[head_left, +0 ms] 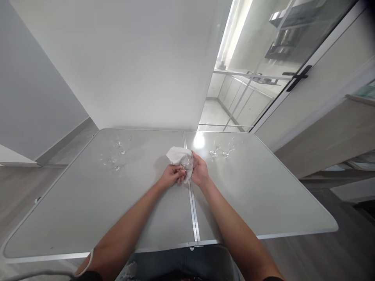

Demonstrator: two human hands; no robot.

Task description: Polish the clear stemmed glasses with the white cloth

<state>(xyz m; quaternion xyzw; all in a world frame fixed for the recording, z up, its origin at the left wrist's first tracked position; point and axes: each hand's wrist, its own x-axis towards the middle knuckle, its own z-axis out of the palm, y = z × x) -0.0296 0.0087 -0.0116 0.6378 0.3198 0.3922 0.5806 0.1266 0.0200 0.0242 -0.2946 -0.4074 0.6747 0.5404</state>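
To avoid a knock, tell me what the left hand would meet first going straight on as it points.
Just ahead of the left hand, the bowl of the glass would likely come first, then the white cloth; exact depth is unclear.

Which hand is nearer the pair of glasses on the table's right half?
Right. The right hand is left of those glasses, closer to the person; the left hand is farther left.

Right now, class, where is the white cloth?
In the head view, the white cloth is just below the picture's centre, against the clear glass between the left hand and right hand, by the centre seam.
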